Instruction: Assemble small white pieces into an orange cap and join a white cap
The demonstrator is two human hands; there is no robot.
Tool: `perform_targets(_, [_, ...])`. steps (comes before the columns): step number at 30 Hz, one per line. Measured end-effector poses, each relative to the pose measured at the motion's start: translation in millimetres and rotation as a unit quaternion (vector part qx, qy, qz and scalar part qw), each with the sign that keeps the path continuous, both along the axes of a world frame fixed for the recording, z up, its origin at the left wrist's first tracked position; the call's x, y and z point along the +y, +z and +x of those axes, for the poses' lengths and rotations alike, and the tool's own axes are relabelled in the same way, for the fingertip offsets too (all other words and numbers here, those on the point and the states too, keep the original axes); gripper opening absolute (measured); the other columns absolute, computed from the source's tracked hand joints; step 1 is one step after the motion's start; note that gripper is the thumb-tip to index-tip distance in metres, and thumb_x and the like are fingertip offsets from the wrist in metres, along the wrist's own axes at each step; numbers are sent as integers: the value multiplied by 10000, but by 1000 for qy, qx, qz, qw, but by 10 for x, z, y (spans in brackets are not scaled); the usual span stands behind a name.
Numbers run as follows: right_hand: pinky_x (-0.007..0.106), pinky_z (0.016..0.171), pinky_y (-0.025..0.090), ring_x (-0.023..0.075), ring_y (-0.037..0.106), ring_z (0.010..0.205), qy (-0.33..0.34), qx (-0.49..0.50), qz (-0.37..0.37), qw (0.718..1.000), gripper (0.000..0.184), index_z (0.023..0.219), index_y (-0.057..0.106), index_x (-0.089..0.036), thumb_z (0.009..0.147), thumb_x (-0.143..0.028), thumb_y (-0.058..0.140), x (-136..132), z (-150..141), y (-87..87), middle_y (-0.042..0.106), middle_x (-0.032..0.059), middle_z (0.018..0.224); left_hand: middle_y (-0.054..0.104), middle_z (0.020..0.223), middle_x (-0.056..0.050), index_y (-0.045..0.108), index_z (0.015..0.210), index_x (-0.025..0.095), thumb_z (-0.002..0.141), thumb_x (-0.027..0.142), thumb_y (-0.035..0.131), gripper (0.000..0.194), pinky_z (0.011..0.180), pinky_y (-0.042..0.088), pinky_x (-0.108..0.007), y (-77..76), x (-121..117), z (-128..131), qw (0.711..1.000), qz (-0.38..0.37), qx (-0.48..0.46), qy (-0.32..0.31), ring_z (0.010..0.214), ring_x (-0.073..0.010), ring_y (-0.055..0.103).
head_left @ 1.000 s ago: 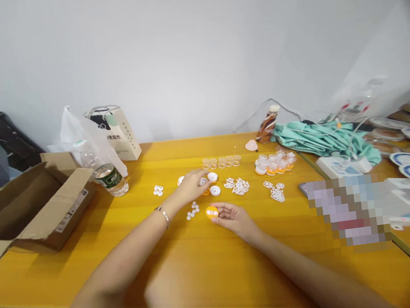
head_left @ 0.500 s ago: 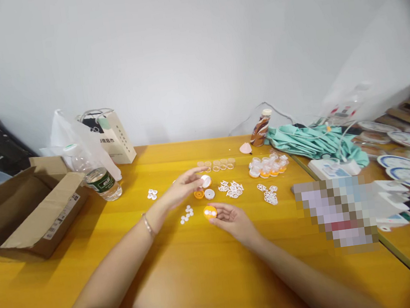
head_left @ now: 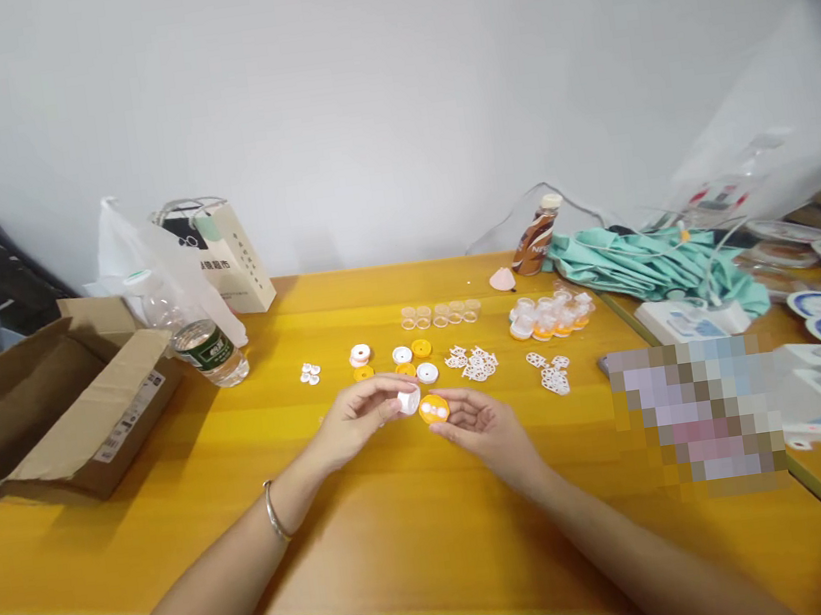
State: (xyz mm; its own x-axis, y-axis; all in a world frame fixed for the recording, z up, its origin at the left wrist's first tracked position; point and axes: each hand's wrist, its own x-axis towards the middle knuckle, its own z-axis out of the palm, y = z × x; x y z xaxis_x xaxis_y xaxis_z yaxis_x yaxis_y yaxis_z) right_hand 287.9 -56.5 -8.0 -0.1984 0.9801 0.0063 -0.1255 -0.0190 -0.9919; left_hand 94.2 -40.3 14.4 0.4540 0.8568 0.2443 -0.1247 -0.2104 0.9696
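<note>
My left hand (head_left: 356, 423) pinches a small white round cap (head_left: 409, 401) just above the yellow table (head_left: 408, 520). My right hand (head_left: 483, 427) holds an orange round piece (head_left: 434, 408) with white inserts, right next to the white cap. Both hands meet near the middle of the table. Beyond them lie loose white and orange caps (head_left: 411, 354), white cut-out pieces (head_left: 475, 365), a row of clear rings (head_left: 440, 314) and a cluster of assembled orange and clear parts (head_left: 549, 315).
An open cardboard box (head_left: 45, 406) sits at the left, with a water bottle (head_left: 191, 331), a plastic bag and a paper bag (head_left: 230, 261) behind it. A brown drink bottle (head_left: 535, 236), green cloth (head_left: 647, 266), and boxes and plates crowd the right side.
My left hand lifted a white cap from the pile of caps and drew it back toward the orange piece in my right hand. The camera view shifted slightly.
</note>
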Motion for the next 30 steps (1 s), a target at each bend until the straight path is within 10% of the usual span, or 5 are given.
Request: perform_targets(30, [338, 782, 536, 150, 653, 705, -4, -6, 5, 1000, 364, 919, 668, -216, 568, -249, 758, -36, -24, -39, 702, 8, 767, 535, 1208, -98, 516, 1163, 196, 866, 192, 459, 302, 968, 411, -369, -18, -74, 63, 991, 78, 110, 13, 1115, -198, 509])
